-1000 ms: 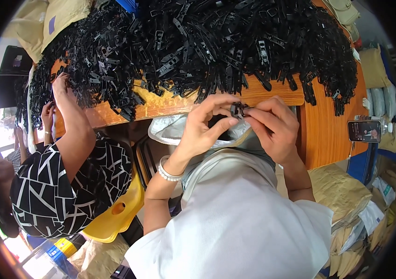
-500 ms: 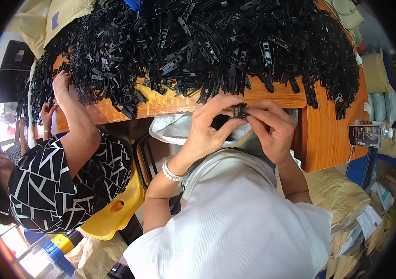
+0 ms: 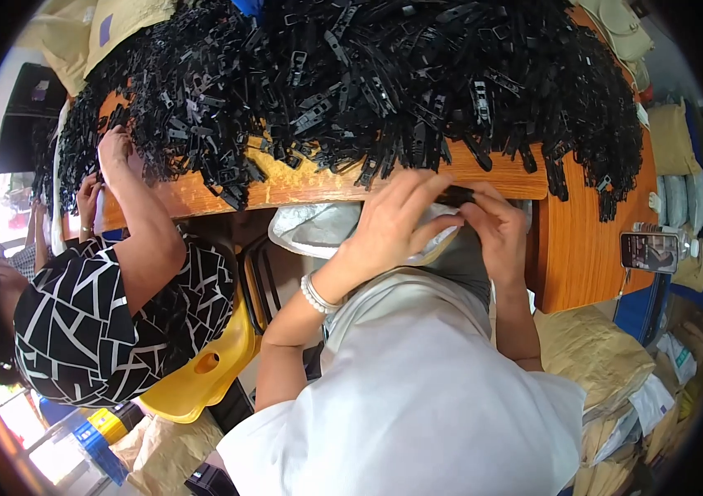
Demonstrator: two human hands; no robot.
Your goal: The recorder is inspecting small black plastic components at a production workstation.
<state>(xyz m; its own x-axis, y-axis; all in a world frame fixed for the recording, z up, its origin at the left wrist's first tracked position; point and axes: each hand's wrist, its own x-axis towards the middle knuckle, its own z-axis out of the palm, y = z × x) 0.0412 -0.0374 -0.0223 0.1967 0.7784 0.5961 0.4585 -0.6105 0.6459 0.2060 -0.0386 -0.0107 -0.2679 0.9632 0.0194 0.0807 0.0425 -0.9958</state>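
Note:
Both hands meet at the table's front edge, around a small black plastic clip [image 3: 455,196]. My left hand [image 3: 397,217], with a white bead bracelet at the wrist, reaches across with its fingers closed on the clip's left end. My right hand [image 3: 498,233] pinches the right end between thumb and fingers. The fingers partly hide the clip, so its details cannot be made out. Just beyond lies a large heap of similar long black clips [image 3: 327,91], some with shiny frames. A white lined bag [image 3: 306,231] hangs open below my hands.
The wooden table [image 3: 587,240] curves around me. On my left, a person in a black-and-white patterned top [image 3: 120,322] sits on a yellow chair [image 3: 203,380], hands at the heap. A phone [image 3: 649,251] stands at the right edge. Brown paper sacks [image 3: 595,347] lie at lower right.
My left hand has turned over and moved slightly right, its back now covering more of the clip. My right fingers have shifted along the clip's right end.

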